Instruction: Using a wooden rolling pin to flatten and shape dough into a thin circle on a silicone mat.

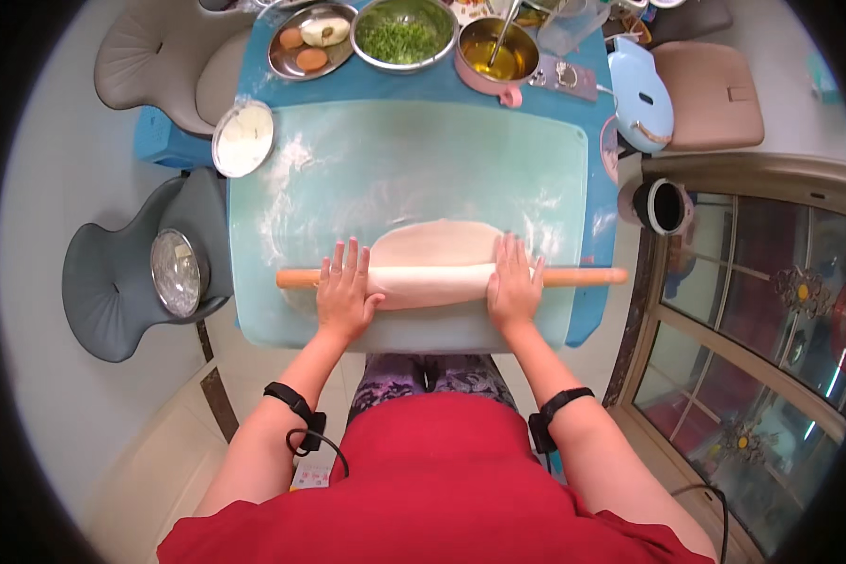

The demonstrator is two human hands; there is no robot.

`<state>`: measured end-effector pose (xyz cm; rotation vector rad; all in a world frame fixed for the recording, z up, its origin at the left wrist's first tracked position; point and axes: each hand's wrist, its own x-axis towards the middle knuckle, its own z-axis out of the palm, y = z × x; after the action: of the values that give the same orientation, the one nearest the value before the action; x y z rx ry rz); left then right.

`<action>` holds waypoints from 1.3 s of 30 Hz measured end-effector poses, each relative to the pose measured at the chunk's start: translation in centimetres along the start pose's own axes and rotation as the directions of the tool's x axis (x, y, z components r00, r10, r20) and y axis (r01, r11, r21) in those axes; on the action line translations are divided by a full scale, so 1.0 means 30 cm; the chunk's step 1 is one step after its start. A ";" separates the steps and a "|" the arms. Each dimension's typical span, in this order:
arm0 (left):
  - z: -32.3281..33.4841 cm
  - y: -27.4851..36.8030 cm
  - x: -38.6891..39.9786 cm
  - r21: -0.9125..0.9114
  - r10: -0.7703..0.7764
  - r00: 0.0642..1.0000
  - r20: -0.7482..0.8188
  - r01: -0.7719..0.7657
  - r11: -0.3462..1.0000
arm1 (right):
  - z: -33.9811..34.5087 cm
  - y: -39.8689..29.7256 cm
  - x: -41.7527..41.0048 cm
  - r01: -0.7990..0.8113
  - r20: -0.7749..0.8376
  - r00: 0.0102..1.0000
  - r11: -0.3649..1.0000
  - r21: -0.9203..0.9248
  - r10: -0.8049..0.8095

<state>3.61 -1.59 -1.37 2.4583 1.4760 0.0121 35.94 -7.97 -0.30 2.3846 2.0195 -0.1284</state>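
Note:
A wooden rolling pin (584, 276) lies crosswise near the front of a pale green mat (423, 155). Its middle is wrapped in a sheet of dough (440, 243), whose rounded part lies flat beyond the pin, with a narrower strip on the near side. My left hand (345, 292) rests flat over the pin at the left end of the wrapped part, fingers stretched forward and slightly apart. At the right end, my right hand (515, 287) lies palm down across the pin and dough, fingers extended. Neither hand's fingers curl around the pin.
Flour (289, 162) dusts the mat. A bowl of white powder (243, 138) sits at the table's left edge. Along the back stand a plate with dough pieces (312, 60), a bowl of chopped greens (403, 39) and a pink-handled pot of yellow liquid (493, 60). A steel bowl (178, 271) is on a grey chair.

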 end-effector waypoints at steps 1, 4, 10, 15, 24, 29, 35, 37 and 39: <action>-0.031 -0.005 0.024 0.012 0.005 0.999 0.038 -0.005 1.000 | -0.030 -0.021 0.010 -0.002 0.059 0.998 0.997 -0.079 0.006; -0.120 -0.069 0.390 0.122 -0.092 0.960 -0.264 0.128 0.984 | -0.046 0.032 0.395 -0.231 -0.260 0.933 0.968 0.095 0.248; -0.059 -0.021 0.033 0.011 -0.036 0.992 -0.118 0.037 0.999 | 0.003 0.071 0.064 -0.146 -0.011 0.989 0.988 -0.042 0.145; -0.054 -0.051 0.191 0.075 -0.065 0.990 -0.125 0.075 0.994 | -0.020 0.081 0.202 -0.194 0.002 0.981 0.978 -0.079 0.195; -0.044 -0.007 -0.054 0.021 0.073 0.996 -0.042 -0.072 0.997 | 0.000 0.126 -0.128 -0.079 0.019 0.997 0.985 0.150 0.078; -0.168 0.057 -0.231 -0.291 0.106 0.989 0.107 -0.071 0.954 | -0.110 0.099 -0.415 -0.032 0.123 0.992 0.976 0.215 0.006; -0.114 0.135 0.246 -0.307 -0.359 0.933 -0.018 0.336 0.890 | -0.133 0.049 -0.219 0.316 -0.085 0.949 0.895 0.315 -0.305; -0.172 0.192 0.324 -0.168 -0.393 0.811 0.434 0.501 0.849 | -0.124 0.068 -0.221 0.249 0.011 0.961 0.880 0.405 -0.277; -0.113 0.174 0.303 -0.156 -0.304 0.907 0.290 0.359 0.920 | -0.115 0.080 -0.235 0.268 0.024 0.952 0.869 0.416 -0.305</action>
<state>11.98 4.76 1.93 1.9337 1.6602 -0.2086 37.34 -15.10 3.53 2.1959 2.4967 -0.7178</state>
